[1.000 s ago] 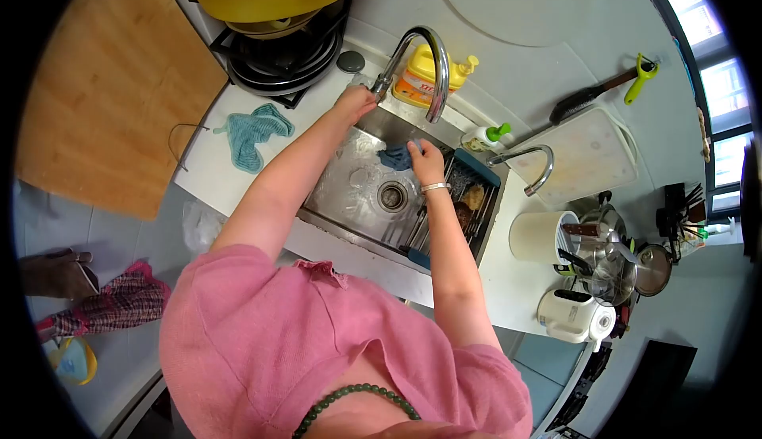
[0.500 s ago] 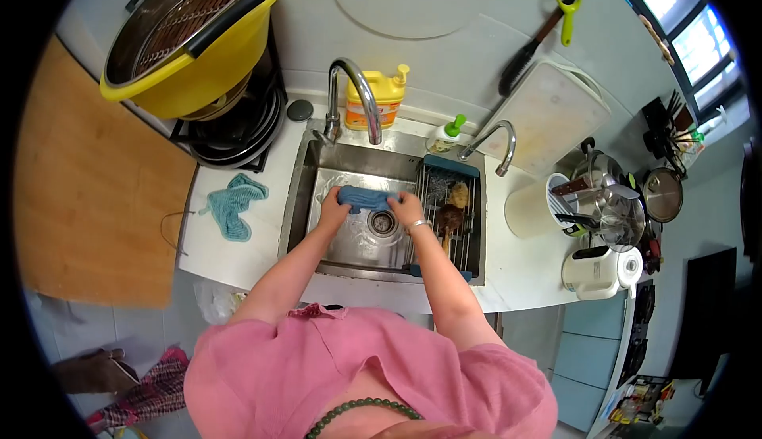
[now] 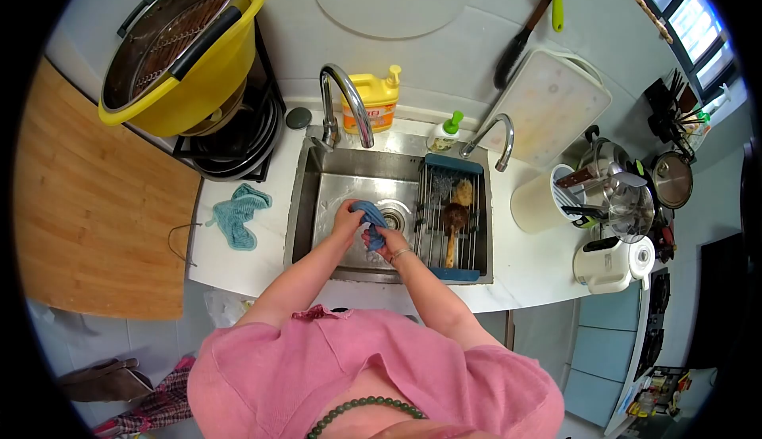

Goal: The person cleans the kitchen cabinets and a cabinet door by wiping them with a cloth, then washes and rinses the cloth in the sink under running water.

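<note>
A blue cloth (image 3: 371, 215) is bunched up above the steel sink (image 3: 327, 189), left of the drain. My left hand (image 3: 347, 221) is closed around its upper left part. Lower down, my right hand (image 3: 387, 244) grips the other end, with its palm turned partly upward and a bracelet at the wrist. The cloth hangs folded between the two hands, which are close together. Behind them the tall curved faucet (image 3: 349, 94) arches over the sink; I see no water running from it.
A drying rack (image 3: 453, 164) with a wooden-handled brush (image 3: 452, 229) spans the sink's right side. A teal cloth (image 3: 236, 221) lies on the left counter. Yellow detergent jug (image 3: 371, 109) and green-topped pump bottle (image 3: 445, 132) stand behind. A white kettle (image 3: 605, 266) is at right.
The blue cloth went from stretched out flat between my hands to bunched and folded. My right hand moved left and nearer to me, turning over, close to my left hand.
</note>
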A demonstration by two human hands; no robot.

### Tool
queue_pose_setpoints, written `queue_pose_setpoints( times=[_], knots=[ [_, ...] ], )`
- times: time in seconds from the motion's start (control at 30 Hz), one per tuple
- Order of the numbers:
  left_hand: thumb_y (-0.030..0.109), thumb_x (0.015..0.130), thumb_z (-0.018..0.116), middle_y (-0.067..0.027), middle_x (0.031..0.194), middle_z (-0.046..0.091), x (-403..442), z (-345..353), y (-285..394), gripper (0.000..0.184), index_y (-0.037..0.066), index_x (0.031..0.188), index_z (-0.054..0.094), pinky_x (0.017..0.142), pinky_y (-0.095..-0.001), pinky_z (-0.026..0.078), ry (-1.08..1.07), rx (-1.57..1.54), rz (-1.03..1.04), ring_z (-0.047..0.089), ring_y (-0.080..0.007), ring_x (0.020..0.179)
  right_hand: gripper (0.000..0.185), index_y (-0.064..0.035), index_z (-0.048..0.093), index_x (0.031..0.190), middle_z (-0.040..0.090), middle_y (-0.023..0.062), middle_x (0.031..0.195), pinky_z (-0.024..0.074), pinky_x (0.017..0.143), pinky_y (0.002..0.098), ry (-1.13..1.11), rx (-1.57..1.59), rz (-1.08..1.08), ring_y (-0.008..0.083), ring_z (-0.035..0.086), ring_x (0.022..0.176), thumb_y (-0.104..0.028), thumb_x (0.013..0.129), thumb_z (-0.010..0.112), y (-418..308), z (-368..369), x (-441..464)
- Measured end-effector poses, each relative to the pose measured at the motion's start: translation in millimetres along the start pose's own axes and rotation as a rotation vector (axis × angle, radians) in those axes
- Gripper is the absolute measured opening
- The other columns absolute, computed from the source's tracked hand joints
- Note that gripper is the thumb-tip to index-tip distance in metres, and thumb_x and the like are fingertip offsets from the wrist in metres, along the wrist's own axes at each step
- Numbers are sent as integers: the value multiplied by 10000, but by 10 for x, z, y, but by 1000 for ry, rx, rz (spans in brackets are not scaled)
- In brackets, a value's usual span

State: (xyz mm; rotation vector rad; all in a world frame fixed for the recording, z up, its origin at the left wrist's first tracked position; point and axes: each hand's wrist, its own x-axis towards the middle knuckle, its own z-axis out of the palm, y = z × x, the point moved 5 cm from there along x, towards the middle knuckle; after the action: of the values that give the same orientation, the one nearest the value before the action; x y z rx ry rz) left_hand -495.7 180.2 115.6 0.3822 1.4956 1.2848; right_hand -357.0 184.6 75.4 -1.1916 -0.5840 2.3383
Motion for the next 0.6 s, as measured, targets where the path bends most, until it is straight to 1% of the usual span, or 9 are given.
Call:
queue_pose_setpoints(
  times=[0.13,0.17,0.2,0.23,0.3,0.33,0.43,0.5,0.6],
  knots=[
    [12,752,574,-117,979,577,-251,10,-60,319,30,1068,536,750,-319,496,167,316,275,591,-239,875,239,-40,540,1089,616,137,982,531,689,344,-90,512,4,268,627,841,-138,874,576,-206,389,-268],
    [-1,730,570,-134,1013,569,-372,79,-63,341,27,1068,534,793,-336,482,123,510,533,577,-270,918,239,-40,540,1089,616,137,982,531,689,344,-90,512,9,268,627,841,-138,874,576,-158,319,-146],
    [-14,708,566,-151,1046,562,-490,151,-49,364,23,1069,533,837,-353,467,75,705,790,564,-302,962,245,-42,539,1069,615,123,962,534,693,345,-79,409,-54,255,622,831,-132,853,609,-110,200,31],
    [-14,708,566,-151,1046,562,-520,121,-31,364,23,1069,533,837,-353,467,79,707,786,564,-302,962,255,-43,539,1049,614,108,943,537,697,346,-70,306,-117,243,617,821,-125,831,643,-135,195,83],
    [-37,666,562,-149,1116,533,-562,136,-39,466,48,1123,522,914,-379,423,-241,680,728,512,-327,1065,250,-46,545,1018,607,82,914,537,701,329,19,178,-146,209,614,812,-98,808,670,-217,60,64],
    [-37,666,562,-149,1116,533,-527,45,18,466,48,1123,522,914,-379,423,-237,681,727,512,-327,1065,241,-43,553,1030,615,87,947,540,719,328,-10,144,-104,213,619,842,-74,814,656,-252,46,24],
    [-51,646,562,-116,1141,534,-446,-8,414,508,83,1135,527,927,-374,418,-262,849,869,507,-311,1094,203,-41,564,1001,619,87,950,545,660,285,-38,99,-40,200,625,805,-63,817,649,-339,128,-75],
    [-32,624,591,-134,1112,528,-760,143,831,510,79,1118,528,918,-397,417,-364,1065,1247,506,-317,1061,251,-65,551,1005,608,51,867,515,605,290,-160,17,0,178,605,729,-76,791,681,-387,270,-164],
    [8,640,595,-95,1121,540,-670,143,717,468,94,1096,532,899,-401,426,-561,1183,1276,514,-290,1058,232,-78,573,972,602,38,790,491,559,274,-282,-323,127,163,594,682,-76,773,692,-326,488,-233]
  ],
)
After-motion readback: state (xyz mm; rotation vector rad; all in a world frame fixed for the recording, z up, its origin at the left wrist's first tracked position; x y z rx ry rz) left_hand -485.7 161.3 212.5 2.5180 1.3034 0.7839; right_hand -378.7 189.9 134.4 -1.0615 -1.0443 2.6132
